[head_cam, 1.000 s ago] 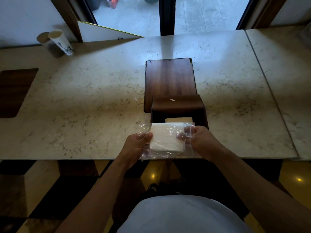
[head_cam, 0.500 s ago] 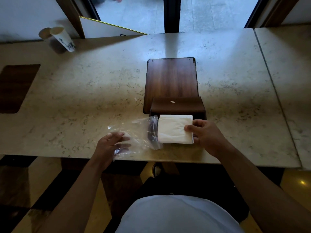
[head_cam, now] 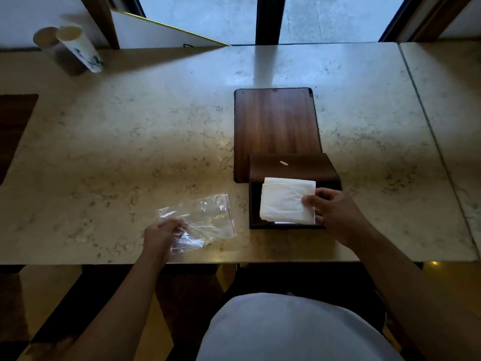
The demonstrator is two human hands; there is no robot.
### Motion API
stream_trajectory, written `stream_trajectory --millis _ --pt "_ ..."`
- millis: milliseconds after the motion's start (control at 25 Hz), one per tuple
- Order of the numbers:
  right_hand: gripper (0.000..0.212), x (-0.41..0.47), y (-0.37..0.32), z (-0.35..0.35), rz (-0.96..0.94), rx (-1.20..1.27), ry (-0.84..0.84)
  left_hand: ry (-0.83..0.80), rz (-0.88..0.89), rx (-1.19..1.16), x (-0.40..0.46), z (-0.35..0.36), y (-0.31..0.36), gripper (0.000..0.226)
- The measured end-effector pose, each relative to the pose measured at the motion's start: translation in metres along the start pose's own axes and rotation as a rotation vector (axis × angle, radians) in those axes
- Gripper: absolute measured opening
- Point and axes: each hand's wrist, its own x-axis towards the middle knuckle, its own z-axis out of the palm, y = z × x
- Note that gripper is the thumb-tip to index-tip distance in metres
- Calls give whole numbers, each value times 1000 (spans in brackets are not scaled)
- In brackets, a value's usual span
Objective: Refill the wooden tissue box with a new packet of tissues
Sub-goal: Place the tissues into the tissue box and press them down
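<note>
A dark wooden tissue box (head_cam: pixel 294 168) stands open near the front edge of the marble counter, and its flat wooden lid (head_cam: pixel 276 126) lies just behind it. A white stack of tissues (head_cam: pixel 285 199) rests in the box opening, tilted. My right hand (head_cam: pixel 335 214) grips the stack's right edge. An empty clear plastic bag (head_cam: pixel 205 217) lies on the counter to the left of the box. My left hand (head_cam: pixel 162 237) holds the bag's near-left corner.
A marble counter (head_cam: pixel 130 152) spans the view, with its front edge just past my hands. Two paper cups (head_cam: pixel 78 49) stand at the far left. A white board (head_cam: pixel 161 35) leans at the back. A dark inset (head_cam: pixel 13 126) marks the left edge.
The tissues came out of the plastic bag. My right hand carried them into the box opening, while my left hand pulled the empty bag away to the left onto the counter.
</note>
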Motion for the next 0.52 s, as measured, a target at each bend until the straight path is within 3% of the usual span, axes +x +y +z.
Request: stream_trajectory --millis 120,320,520 --pt "9 3 1 9 12 16 52 60 73 93 19 -4 5 24" --pt "12 5 1 18 7 30 40 177 198 477 16 -7 19 42" --pt "12 7 -2 22 -12 31 16 259 440 722 -3 9 30 48"
